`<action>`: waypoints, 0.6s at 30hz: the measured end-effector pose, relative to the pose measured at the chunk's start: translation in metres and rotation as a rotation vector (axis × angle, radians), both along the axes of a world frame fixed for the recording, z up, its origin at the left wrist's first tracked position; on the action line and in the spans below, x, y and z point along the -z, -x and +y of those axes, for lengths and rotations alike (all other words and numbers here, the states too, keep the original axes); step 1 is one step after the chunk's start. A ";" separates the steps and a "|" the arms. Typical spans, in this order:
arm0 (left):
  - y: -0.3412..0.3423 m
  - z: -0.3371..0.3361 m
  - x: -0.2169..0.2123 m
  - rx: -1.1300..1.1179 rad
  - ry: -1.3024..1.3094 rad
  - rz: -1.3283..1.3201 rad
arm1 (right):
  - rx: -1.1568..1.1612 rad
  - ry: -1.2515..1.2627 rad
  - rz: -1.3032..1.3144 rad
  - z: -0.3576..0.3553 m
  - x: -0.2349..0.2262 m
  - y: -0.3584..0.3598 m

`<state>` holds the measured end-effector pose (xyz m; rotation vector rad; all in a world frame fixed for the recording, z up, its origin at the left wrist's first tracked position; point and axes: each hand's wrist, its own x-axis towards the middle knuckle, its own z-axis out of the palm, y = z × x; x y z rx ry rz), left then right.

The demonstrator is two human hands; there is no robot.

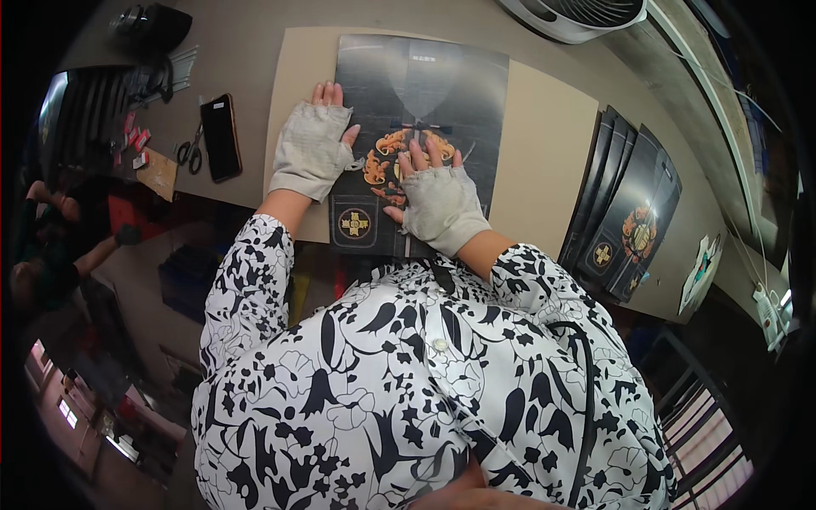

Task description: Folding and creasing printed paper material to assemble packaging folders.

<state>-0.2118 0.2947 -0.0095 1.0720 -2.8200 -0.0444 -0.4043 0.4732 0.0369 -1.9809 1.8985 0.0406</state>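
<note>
A dark printed sheet [463,93] with orange and gold round emblems lies flat in front of me, on top of a larger tan board [544,127]. My left hand [312,144], in a pale fingerless glove, rests flat along the sheet's left edge, partly on the board, fingers stretched out. Lying on the sheet's printed middle is my right hand [439,195], gloved the same way, with its fingers spread over the orange emblem and covering part of it. Neither hand grips anything.
To the right stands a fanned stack of similar dark printed sheets [637,212]. A phone [222,136] and black scissors [190,153] lie at left, near small red-and-white packets [136,140]. A fan [578,17] stands at the back. Another person's arm [102,251] shows at far left.
</note>
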 end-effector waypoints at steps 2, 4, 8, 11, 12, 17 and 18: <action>0.000 -0.003 0.000 0.027 0.018 -0.001 | 0.005 0.000 -0.006 0.000 0.001 0.000; 0.003 -0.002 0.000 0.025 0.022 0.025 | 0.011 -0.002 -0.013 0.000 0.001 0.000; 0.007 -0.008 -0.008 0.012 0.006 -0.011 | -0.001 0.005 -0.013 0.001 0.005 0.000; 0.008 -0.011 -0.012 0.020 0.004 -0.026 | -0.003 0.003 -0.010 0.002 0.004 0.001; 0.007 -0.012 -0.014 0.049 -0.006 -0.034 | -0.004 -0.002 -0.005 0.001 0.002 0.001; 0.015 -0.023 -0.032 0.086 -0.040 -0.135 | 0.001 -0.049 0.001 -0.001 -0.006 0.000; 0.017 -0.026 -0.034 0.094 -0.026 -0.155 | -0.006 -0.047 0.003 0.000 -0.006 0.000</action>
